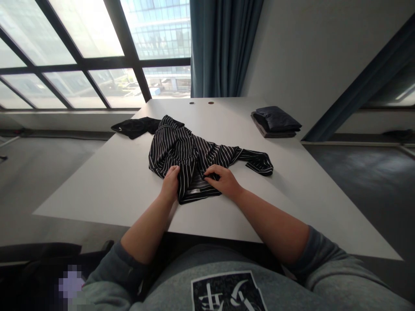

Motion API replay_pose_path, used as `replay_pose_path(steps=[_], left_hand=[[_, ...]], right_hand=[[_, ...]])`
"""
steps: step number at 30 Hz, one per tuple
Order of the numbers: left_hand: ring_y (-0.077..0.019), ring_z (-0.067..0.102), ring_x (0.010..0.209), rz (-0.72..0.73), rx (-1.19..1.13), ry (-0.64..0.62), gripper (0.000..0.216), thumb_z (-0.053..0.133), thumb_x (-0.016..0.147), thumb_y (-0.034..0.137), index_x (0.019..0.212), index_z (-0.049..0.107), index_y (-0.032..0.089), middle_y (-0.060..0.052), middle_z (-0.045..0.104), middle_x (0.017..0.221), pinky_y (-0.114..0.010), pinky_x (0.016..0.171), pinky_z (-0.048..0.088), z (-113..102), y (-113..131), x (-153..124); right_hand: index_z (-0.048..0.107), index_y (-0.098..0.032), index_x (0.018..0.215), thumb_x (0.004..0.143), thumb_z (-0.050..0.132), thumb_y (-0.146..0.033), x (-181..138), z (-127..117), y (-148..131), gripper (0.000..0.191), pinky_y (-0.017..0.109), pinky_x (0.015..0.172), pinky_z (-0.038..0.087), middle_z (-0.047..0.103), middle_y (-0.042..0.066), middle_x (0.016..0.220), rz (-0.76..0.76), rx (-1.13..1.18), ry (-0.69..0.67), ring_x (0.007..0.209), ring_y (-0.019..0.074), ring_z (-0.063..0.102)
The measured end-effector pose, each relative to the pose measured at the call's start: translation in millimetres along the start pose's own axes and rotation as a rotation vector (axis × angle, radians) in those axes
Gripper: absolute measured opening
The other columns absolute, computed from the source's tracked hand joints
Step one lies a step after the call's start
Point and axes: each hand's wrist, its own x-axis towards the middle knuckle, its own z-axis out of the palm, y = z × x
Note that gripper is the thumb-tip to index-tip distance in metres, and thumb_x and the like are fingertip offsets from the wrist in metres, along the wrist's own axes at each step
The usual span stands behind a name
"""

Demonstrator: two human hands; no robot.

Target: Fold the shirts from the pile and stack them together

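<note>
We have the garment (171,144) before us on the worktop (106,185), the clothes stack (279,121) farther back at right. Beyond the worktop, we see the curtain (223,47) right of the window (158,30).

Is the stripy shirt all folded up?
No, it isn't folded: the stripy shirt lies rumpled on the table, one sleeve reaching out to the right.

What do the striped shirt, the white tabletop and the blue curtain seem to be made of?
The striped shirt: soft, thin-looking cloth, mostly matte, fibre unclear; it creases and drapes loosely. White tabletop: probably laminate, smooth with a faint sheen. Blue curtain: apparently opaque, fairly heavy fabric, hanging in deep folds.
</note>
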Motion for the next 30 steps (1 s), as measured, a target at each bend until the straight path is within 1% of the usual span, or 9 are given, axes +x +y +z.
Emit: replay_pose_path(steps=[4,9,12,15,17,22,24,28,30], left_hand=[[-0.0123,0.05,0.065,0.055,0.163,-0.025,0.03,0.069,0.086,0.049,0.092,0.055,0.023,0.006,0.051,0.073,-0.024,0.064,0.044,-3.7,-7.6,2.6],[-0.0117,0.042,0.056,0.16,0.329,-0.176,0.026,0.061,0.096,0.046,0.11,0.054,0.025,0.008,0.045,0.066,-0.023,0.056,0.037,1.0,-8.6,-4.1],[-0.0128,0.05,0.064,0.263,0.43,-0.269,0.031,0.063,0.095,0.045,0.118,0.059,0.024,0.006,0.054,0.074,-0.025,0.063,0.042,5.9,-5.3,-10.2],[-0.0159,0.061,0.082,0.344,0.535,-0.347,0.026,0.068,0.091,0.039,0.111,0.065,0.023,0.001,0.066,0.09,-0.028,0.078,0.048,8.2,-3.9,-13.0],[-0.0172,0.063,0.088,0.372,0.571,-0.372,0.018,0.064,0.094,0.037,0.103,0.067,0.022,-0.001,0.069,0.095,-0.03,0.085,0.049,8.7,-4.7,-12.8],[-0.0184,0.063,0.094,0.471,0.577,-0.327,0.016,0.058,0.097,0.035,0.098,0.067,0.021,-0.002,0.069,0.096,-0.032,0.09,0.049,10.1,-6.8,-10.8],[-0.0186,0.063,0.094,0.501,0.593,-0.338,0.013,0.06,0.095,0.033,0.093,0.066,0.021,-0.003,0.068,0.095,-0.032,0.091,0.05,11.3,-6.5,-11.3],[-0.0167,0.064,0.085,0.399,0.618,-0.373,0.011,0.06,0.093,0.031,0.096,0.066,0.022,-0.001,0.069,0.093,-0.03,0.082,0.051,12.9,-6.5,-14.5],[-0.0163,0.064,0.084,0.391,0.63,-0.37,0.01,0.061,0.093,0.031,0.097,0.065,0.022,0.0,0.07,0.093,-0.029,0.08,0.051,13.1,-7.4,-15.7]], right_hand=[[0.073,-0.023,0.096,0.089,0.072,-0.018,-0.2,0.1,0.2,0.009,0.036,0.09,0.058,0.075,0.004,0.1,0.02,0.011,0.019,0.095,0.0198,0.072],[0.073,-0.022,0.094,0.088,0.073,-0.017,0.1,2.5,0.2,0.007,0.036,0.091,0.058,0.075,0.004,0.099,0.02,0.027,0.036,0.095,0.0194,0.072],[0.073,-0.023,0.091,0.089,0.072,-0.018,0.5,4.4,-0.7,0.005,0.036,0.091,0.059,0.075,0.004,0.098,0.004,0.035,0.04,0.096,0.0191,0.072],[0.073,-0.023,0.088,0.09,0.072,-0.018,0.8,5.3,-2.7,0.005,0.036,0.091,0.06,0.076,0.005,0.098,-0.006,0.034,0.047,0.095,0.0188,0.072],[0.073,-0.022,0.086,0.09,0.072,-0.017,0.9,5.4,-4.4,0.006,0.036,0.09,0.06,0.076,0.005,0.098,-0.018,0.039,0.055,0.094,0.0184,0.073],[0.072,-0.022,0.086,0.088,0.071,-0.012,0.9,6.3,-6.6,0.01,0.035,0.089,0.059,0.075,0.004,0.097,-0.051,0.029,0.038,0.093,0.0179,0.072],[0.072,-0.023,0.088,0.088,0.071,-0.012,0.3,7.0,-6.2,0.011,0.035,0.089,0.059,0.075,0.004,0.097,-0.054,0.01,0.036,0.093,0.0184,0.072],[0.072,-0.024,0.095,0.088,0.073,-0.015,-1.7,7.8,-5.0,0.012,0.036,0.09,0.058,0.075,0.003,0.098,-0.003,-0.027,0.051,0.094,0.0195,0.072],[0.072,-0.023,0.096,0.087,0.073,-0.015,-2.6,7.9,-4.6,0.012,0.036,0.089,0.058,0.075,0.003,0.098,0.016,-0.042,0.046,0.094,0.0195,0.072]])
